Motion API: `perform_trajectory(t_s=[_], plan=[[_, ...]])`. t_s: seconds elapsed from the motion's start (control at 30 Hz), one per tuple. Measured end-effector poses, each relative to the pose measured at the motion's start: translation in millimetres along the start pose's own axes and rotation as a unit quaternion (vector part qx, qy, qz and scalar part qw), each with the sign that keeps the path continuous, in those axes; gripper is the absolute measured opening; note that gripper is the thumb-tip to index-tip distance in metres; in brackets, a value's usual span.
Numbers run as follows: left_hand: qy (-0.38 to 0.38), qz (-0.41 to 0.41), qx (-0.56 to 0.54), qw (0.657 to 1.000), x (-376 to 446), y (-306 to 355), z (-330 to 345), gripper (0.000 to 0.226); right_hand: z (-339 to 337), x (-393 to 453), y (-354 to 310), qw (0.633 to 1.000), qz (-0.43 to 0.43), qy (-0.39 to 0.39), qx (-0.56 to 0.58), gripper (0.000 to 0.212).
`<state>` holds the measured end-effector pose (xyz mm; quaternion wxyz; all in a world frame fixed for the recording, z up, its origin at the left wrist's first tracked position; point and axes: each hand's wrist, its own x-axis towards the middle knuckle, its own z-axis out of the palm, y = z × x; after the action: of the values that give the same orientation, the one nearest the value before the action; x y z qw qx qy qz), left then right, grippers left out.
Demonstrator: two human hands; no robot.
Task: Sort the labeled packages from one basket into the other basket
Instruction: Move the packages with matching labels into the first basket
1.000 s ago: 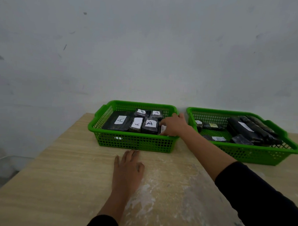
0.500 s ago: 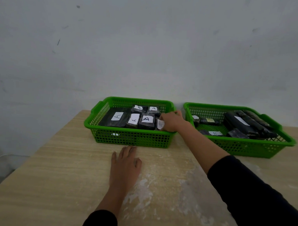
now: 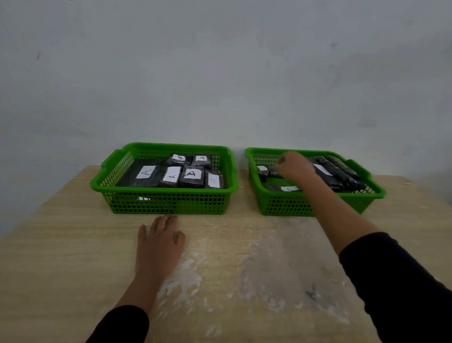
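Note:
Two green mesh baskets stand side by side at the back of the table. The left basket (image 3: 167, 190) holds several black packages with white "A" labels (image 3: 191, 175), the rightmost one (image 3: 214, 180) leaning against its right wall. The right basket (image 3: 283, 205) holds long black packages (image 3: 339, 172) and a small labelled one (image 3: 288, 189) at its front. My right hand (image 3: 293, 166) hovers over the left half of the right basket with its fingers curled downward; what they touch is hidden. My left hand (image 3: 159, 242) lies flat on the table in front of the left basket.
The wooden table (image 3: 60, 255) has white powdery smears (image 3: 241, 270) in its middle. A plain grey wall rises directly behind the baskets. The table's left edge slants from the left basket toward the lower left.
My right hand left the right end of the left basket, where an "A" package now lies, and moved over into the right basket. My left hand stayed flat on the table.

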<state>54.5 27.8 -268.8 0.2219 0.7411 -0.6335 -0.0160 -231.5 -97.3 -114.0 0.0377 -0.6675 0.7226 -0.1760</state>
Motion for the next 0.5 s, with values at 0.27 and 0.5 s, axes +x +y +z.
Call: perform_trajectory(t_s=[0.27, 0.5], plan=[[-0.014, -0.006, -0.007, 1.0, -1, 3, -2, 0.05, -9, -10, 89, 0.991, 0.075, -0.075, -0.086, 0.054], [-0.035, 0.002, -0.003, 0.999, -3, 4, -6, 0.051, -6, -11, 90, 0.994, 0.085, -0.055, 0.031, 0.034]])
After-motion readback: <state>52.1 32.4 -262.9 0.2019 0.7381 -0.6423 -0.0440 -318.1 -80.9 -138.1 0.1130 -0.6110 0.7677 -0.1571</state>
